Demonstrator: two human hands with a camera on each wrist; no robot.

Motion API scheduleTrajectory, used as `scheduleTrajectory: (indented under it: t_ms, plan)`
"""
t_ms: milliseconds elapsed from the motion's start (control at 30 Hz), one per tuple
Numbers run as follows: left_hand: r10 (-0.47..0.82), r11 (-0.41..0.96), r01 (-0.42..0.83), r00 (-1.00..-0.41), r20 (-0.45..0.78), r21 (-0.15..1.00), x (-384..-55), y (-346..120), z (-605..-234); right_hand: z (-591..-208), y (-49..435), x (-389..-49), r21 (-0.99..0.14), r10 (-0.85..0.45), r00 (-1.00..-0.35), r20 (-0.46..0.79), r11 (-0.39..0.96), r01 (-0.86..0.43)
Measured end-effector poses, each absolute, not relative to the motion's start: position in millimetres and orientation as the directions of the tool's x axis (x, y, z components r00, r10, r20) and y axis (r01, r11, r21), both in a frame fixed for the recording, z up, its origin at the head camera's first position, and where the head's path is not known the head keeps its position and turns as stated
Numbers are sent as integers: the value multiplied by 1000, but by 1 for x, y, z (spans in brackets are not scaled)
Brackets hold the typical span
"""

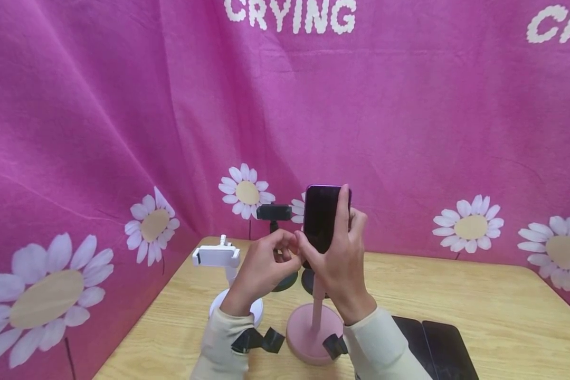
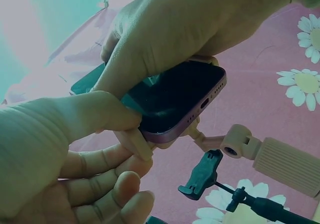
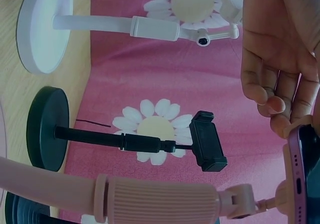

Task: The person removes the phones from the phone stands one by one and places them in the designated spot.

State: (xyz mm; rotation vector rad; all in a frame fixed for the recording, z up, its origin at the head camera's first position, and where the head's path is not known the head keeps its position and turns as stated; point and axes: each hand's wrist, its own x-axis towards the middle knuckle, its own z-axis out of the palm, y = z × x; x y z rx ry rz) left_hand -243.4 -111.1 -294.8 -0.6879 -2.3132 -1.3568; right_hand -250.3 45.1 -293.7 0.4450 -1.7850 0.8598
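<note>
A smartphone (image 1: 320, 216) with a dark screen and purple edge stands upright at the top of a pink phone stand (image 1: 309, 338). My right hand (image 1: 344, 269) grips it, the index finger along its right edge and the thumb at its left. My left hand (image 1: 265, 264) is at the phone's lower left. In the left wrist view, its thumb and index finger pinch the pink clamp (image 2: 135, 145) of the stand by the phone's edge, other fingers loosely curled. The clamp's back is partly visible in the right wrist view; its far side is hidden.
A white phone stand (image 1: 217, 257) stands to the left. Behind are a black phone stand (image 1: 274, 212) and another dark round base (image 1: 307, 282). Two dark flat devices (image 1: 448, 348) lie on the wooden table (image 1: 408, 285) at right. A pink daisy cloth (image 1: 385, 132) hangs behind.
</note>
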Motion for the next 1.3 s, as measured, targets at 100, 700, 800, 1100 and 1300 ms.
scheduleTrajectory:
  t_ms: [100,700,800,1100,1300]
  plan:
    - [220,422,587,-806,550,691,-243,-111,-294,-293,45,-250,-343,97,-378,921,663,-665]
    - [231,417,611,-787,572,673,-246,-111,-298,-294,45,-250,-345,100,-375,922,653,-674]
    - [235,415,618,-782,578,668,-247,-111,-298,-293,45,-249,-342,90,-378,921,650,-679]
    - [231,408,636,-766,600,655,-250,-117,-299,-292,47,-250,-302,45,-360,932,647,-701]
    - [236,404,622,-779,581,670,-250,-120,-298,-292,48,-250,-309,41,-370,928,638,-705]
